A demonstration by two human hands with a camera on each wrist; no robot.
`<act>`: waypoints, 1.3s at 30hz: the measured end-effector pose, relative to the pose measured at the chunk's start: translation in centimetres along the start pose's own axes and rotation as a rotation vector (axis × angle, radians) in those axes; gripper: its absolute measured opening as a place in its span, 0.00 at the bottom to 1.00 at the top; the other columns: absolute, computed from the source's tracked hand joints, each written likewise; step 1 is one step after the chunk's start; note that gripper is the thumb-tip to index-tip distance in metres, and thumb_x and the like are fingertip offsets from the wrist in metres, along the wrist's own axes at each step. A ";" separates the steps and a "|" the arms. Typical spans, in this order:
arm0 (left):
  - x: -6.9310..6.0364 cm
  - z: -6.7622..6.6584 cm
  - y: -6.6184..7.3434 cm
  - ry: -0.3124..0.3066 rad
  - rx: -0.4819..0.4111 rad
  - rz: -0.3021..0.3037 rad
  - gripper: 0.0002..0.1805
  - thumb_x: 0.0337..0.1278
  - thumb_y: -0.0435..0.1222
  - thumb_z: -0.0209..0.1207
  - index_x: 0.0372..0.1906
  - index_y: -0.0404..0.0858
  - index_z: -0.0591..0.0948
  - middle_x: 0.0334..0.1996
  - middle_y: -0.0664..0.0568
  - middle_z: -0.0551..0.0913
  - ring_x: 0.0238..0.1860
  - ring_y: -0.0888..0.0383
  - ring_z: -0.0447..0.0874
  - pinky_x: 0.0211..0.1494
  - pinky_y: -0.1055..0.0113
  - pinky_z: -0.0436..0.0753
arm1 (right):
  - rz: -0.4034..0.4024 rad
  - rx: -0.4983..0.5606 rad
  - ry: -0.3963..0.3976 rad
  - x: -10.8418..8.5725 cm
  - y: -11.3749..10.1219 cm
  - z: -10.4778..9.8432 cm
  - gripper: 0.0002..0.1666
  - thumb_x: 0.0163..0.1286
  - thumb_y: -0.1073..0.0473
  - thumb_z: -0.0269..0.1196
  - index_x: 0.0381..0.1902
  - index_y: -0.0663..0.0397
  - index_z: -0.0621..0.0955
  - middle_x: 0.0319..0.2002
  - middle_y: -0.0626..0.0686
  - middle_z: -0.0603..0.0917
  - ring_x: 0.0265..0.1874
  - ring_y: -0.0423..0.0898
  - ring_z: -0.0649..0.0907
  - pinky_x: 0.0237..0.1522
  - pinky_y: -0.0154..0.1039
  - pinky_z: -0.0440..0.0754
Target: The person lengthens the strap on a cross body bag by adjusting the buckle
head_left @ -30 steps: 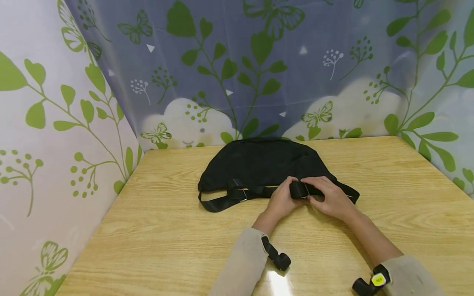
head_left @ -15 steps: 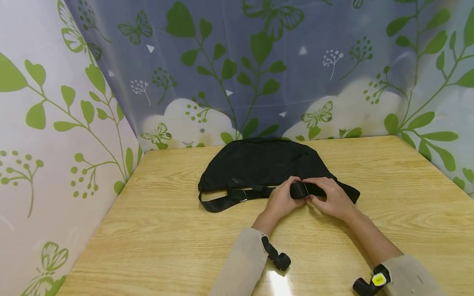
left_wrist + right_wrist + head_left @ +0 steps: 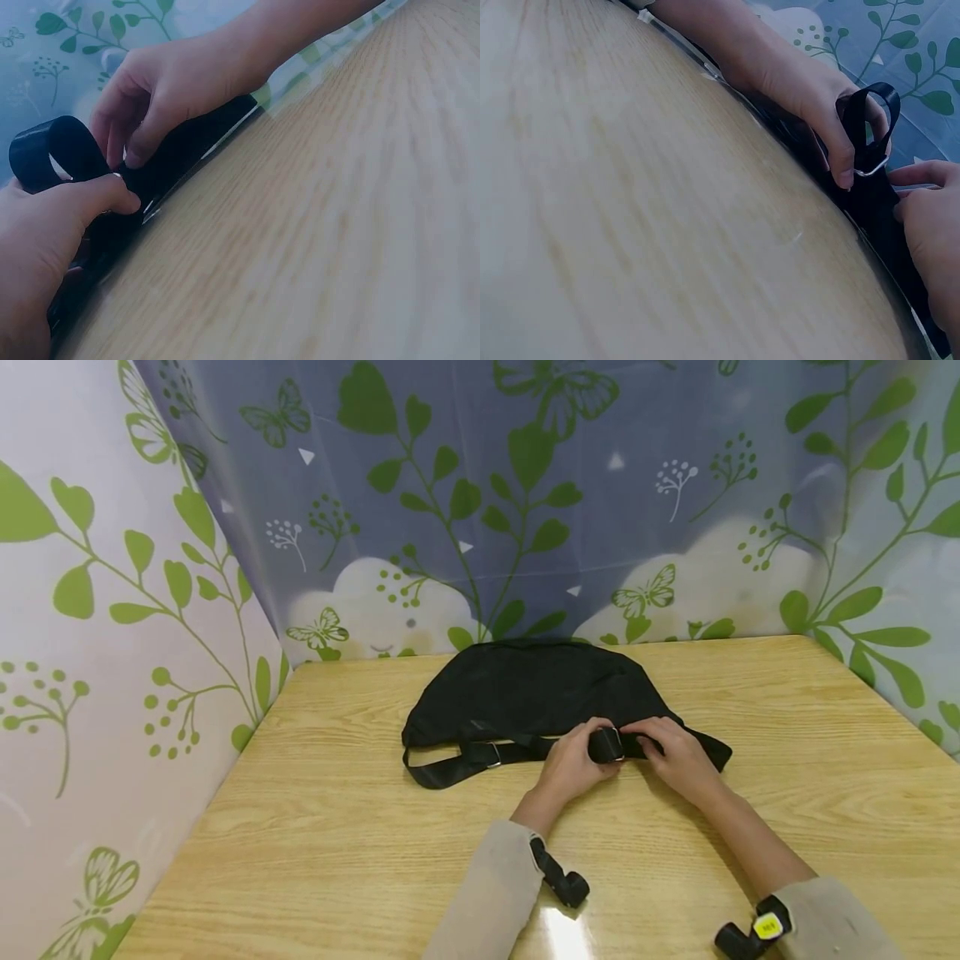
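Note:
A black waist bag [image 3: 525,689] lies flat on the wooden table, its strap along the near side. My left hand [image 3: 572,764] grips the strap at a raised loop [image 3: 604,745], beside a metal slider buckle [image 3: 620,743]. In the right wrist view the loop stands upright between the left thumb and fingers, with the slider [image 3: 874,169] at its base. Just right of the slider, my right hand [image 3: 678,764] pinches the strap, thumb and fingertips close together. The left wrist view has this right hand [image 3: 180,86] beyond the loop. Part of the strap is hidden under both hands.
A second metal buckle [image 3: 492,755] sits on the strap to the left, where the strap [image 3: 438,774] bends round to the bag's corner. Patterned cloth [image 3: 480,502] hangs behind the wooden table [image 3: 337,860] and along its sides.
My right hand has shifted slightly right, its fingers away from the slider buckle and onto the strap beyond it. The left hand still holds the loop in about the same place.

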State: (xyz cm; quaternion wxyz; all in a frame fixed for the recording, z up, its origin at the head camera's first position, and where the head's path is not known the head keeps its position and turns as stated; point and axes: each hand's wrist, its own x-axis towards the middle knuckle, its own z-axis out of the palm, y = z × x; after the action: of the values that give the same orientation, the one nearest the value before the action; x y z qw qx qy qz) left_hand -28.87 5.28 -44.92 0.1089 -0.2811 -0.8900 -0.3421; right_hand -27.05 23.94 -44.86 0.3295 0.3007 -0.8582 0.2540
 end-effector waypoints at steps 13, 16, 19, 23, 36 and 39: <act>0.1 -0.3 0.1 0.103 -0.056 0.016 0.28 0.39 0.38 0.71 0.49 0.50 0.74 0.39 0.56 0.77 0.36 0.60 0.77 0.38 0.72 0.74 | 0.205 -0.131 0.168 0.2 -0.2 -0.6 0.17 0.51 0.81 0.54 0.31 0.59 0.82 0.28 0.56 0.81 0.27 0.52 0.74 0.30 0.47 0.71; 0.1 -0.3 0.1 0.093 -0.068 0.005 0.28 0.39 0.38 0.71 0.50 0.50 0.74 0.40 0.56 0.77 0.37 0.60 0.77 0.38 0.71 0.74 | 0.229 -0.147 0.193 0.2 -0.1 -0.6 0.17 0.51 0.80 0.53 0.30 0.59 0.82 0.26 0.57 0.80 0.27 0.53 0.74 0.31 0.48 0.71; 0.0 -0.3 0.1 0.060 -0.063 0.021 0.28 0.39 0.38 0.71 0.51 0.50 0.74 0.42 0.56 0.77 0.39 0.61 0.76 0.41 0.71 0.73 | 0.190 -0.139 0.184 0.1 0.1 -0.6 0.17 0.51 0.80 0.54 0.31 0.59 0.82 0.27 0.57 0.81 0.28 0.54 0.75 0.34 0.48 0.71; -0.1 -0.2 0.1 0.016 -0.061 0.088 0.28 0.41 0.38 0.70 0.52 0.49 0.74 0.44 0.56 0.77 0.42 0.63 0.76 0.45 0.73 0.72 | 0.081 -0.055 0.115 0.0 0.1 -0.4 0.18 0.51 0.80 0.60 0.39 0.61 0.81 0.38 0.58 0.81 0.39 0.55 0.77 0.44 0.47 0.72; -0.2 -0.3 0.2 -0.011 -0.086 0.132 0.29 0.42 0.38 0.70 0.53 0.47 0.73 0.46 0.54 0.77 0.44 0.62 0.75 0.47 0.74 0.71 | 0.039 0.050 0.003 0.0 -0.2 0.0 0.19 0.52 0.77 0.65 0.43 0.62 0.78 0.39 0.55 0.80 0.39 0.51 0.78 0.41 0.43 0.73; -0.1 -0.3 0.2 0.002 -0.086 0.120 0.28 0.42 0.38 0.70 0.53 0.47 0.73 0.45 0.55 0.77 0.43 0.63 0.75 0.46 0.75 0.71 | 0.026 0.050 0.027 0.0 -0.2 0.0 0.17 0.52 0.78 0.64 0.40 0.62 0.79 0.36 0.54 0.80 0.37 0.49 0.78 0.39 0.39 0.73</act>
State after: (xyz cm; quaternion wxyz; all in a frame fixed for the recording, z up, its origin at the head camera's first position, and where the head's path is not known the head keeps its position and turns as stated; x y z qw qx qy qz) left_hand -28.61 5.16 -44.61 0.1179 -0.3383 -0.8559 -0.3730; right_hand -26.96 23.81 -44.79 0.3300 0.2944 -0.8509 0.2836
